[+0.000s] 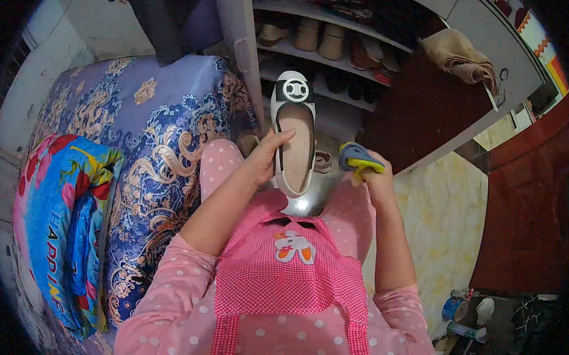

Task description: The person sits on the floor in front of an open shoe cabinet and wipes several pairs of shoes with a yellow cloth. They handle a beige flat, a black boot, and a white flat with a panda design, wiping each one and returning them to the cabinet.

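A white and black flat shoe (295, 146) with a round white ornament on its toe is held up in front of me, toe pointing away. My left hand (264, 154) grips it by its left side, thumb over the inner edge; the fingers beneath are hidden. To the right, my right hand (378, 180) is closed around a folded blue-grey and yellow cloth (360, 158), apart from the shoe. Below and beyond the shoe, another pair of shoes (322, 162) partly shows near the floor.
Ahead stands an open shoe cabinet (340, 56) with several shoes on its shelves. Its dark door (421, 107) swings out to the right, a brown cloth (461, 52) draped over the top. A bed (164, 172) with a folded colourful blanket (72, 232) fills the left side.
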{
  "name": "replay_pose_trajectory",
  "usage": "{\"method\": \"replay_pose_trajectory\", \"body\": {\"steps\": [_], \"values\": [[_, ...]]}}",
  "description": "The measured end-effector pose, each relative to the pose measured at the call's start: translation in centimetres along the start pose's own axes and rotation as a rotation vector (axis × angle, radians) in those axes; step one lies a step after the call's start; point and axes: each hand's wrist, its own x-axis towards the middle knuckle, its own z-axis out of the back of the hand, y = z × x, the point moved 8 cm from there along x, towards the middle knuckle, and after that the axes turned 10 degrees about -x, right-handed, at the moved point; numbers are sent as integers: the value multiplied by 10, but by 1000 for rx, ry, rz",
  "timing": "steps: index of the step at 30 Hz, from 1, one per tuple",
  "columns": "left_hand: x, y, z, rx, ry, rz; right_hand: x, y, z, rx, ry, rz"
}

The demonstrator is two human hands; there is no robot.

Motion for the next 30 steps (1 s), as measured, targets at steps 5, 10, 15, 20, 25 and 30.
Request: {"method": "replay_pose_trajectory", "body": {"steps": [5, 10, 15, 20, 25, 30], "values": [[-7, 18, -20, -157, 69, 252, 22, 44, -7, 164, -134, 168], [-7, 28, -43, -322, 317, 283, 25, 84, -34, -177, -278, 616], [4, 27, 9, -385, 113, 235, -58, 90, -89, -195, 237, 751], [-5, 9, -8, -400, 56, 142, -79, 73, -97, 13, 600, 525], [-11, 11, -16, -2, -49, 12, -22, 44, -23, 365, 180, 135], [-5, 10, -32, 848, 80, -325, -34, 106, -51, -494, 114, 650]]}}
